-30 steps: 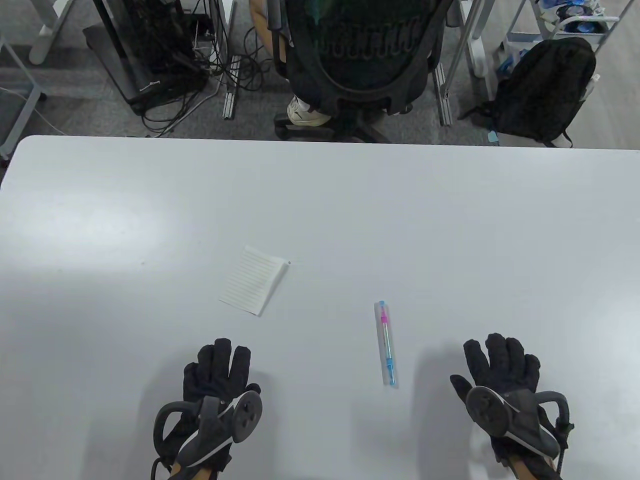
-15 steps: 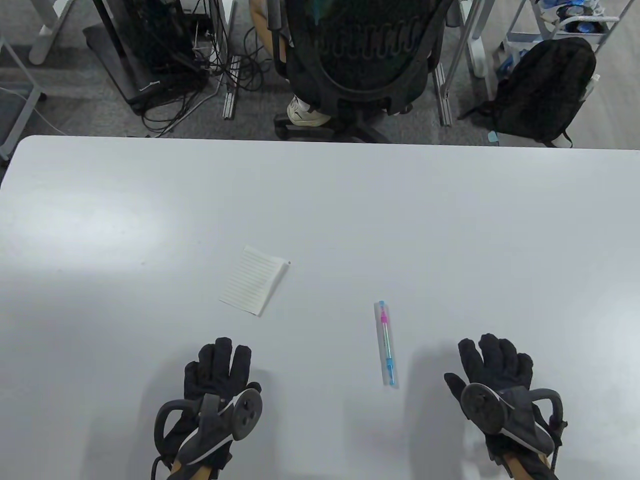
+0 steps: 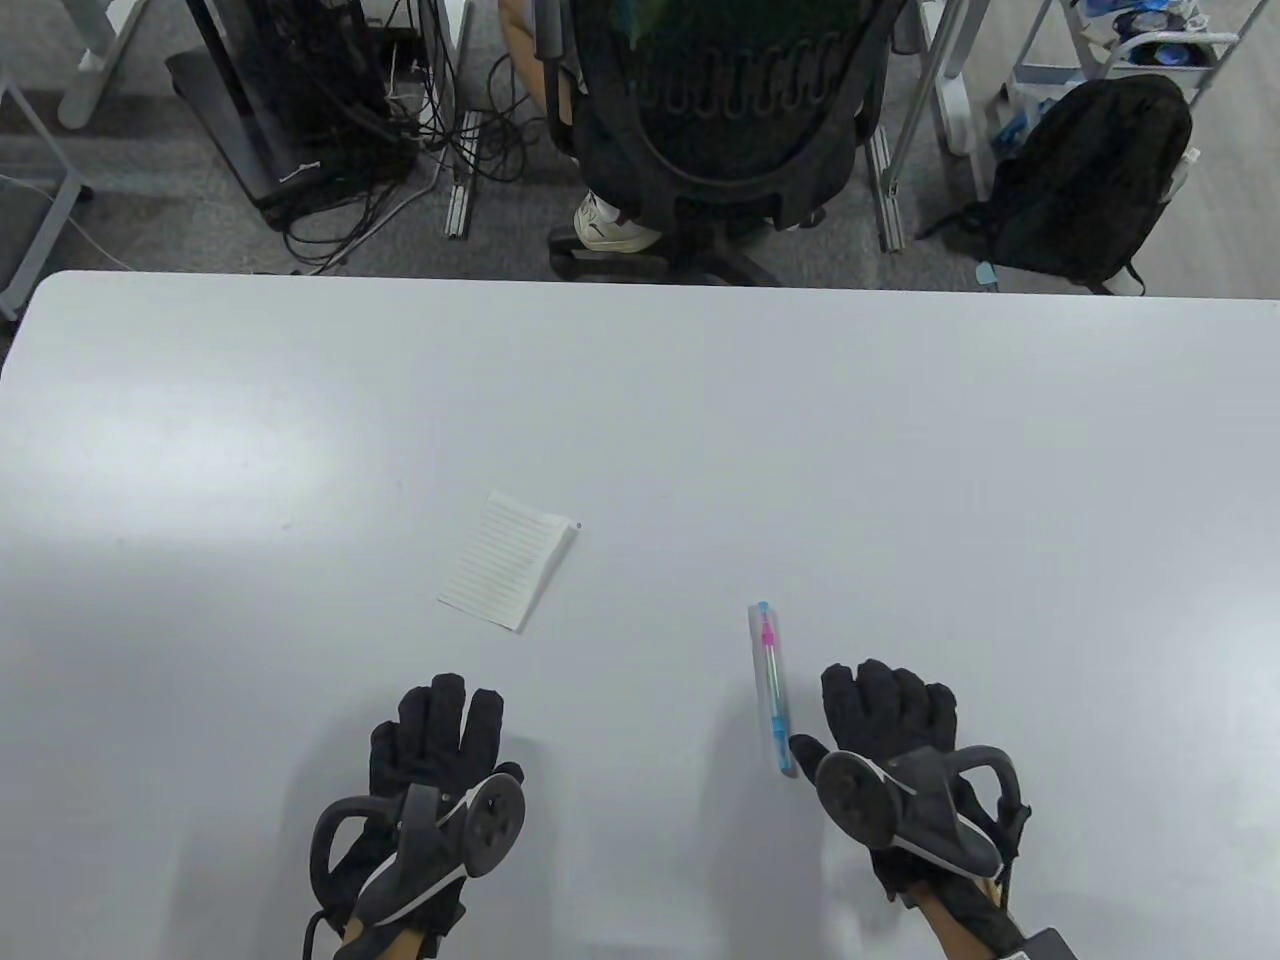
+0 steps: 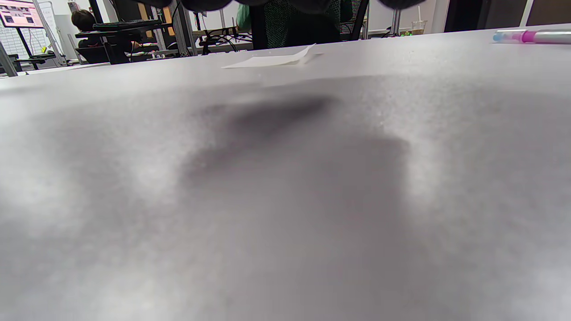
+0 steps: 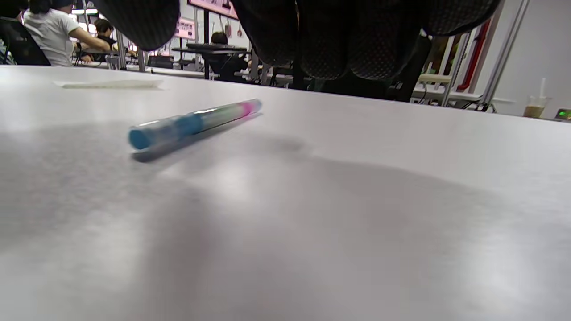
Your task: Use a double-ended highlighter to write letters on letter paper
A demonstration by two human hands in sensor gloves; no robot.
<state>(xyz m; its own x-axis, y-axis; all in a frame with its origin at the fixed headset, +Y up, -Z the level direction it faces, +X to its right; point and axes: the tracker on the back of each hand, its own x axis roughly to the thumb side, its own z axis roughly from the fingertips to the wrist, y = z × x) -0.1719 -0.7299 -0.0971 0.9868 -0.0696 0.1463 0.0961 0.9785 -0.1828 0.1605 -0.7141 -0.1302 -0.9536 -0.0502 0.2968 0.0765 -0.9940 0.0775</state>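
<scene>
A small sheet of lined letter paper lies on the white table, left of centre; the left wrist view shows it far off as letter paper. The double-ended highlighter, clear with pink and blue parts, lies lengthwise to its right; the right wrist view shows this highlighter close by. My right hand hovers just right of the highlighter's near end, fingers relaxed, holding nothing. Flat on the table below the paper rests my left hand, empty.
Beyond the table's far edge stand an office chair, a black backpack and tangled cables on the floor. People sit at desks in the wrist views' background.
My right hand has slid left, from well right of the highlighter to right beside its near end. The left hand, paper and highlighter have not moved.
</scene>
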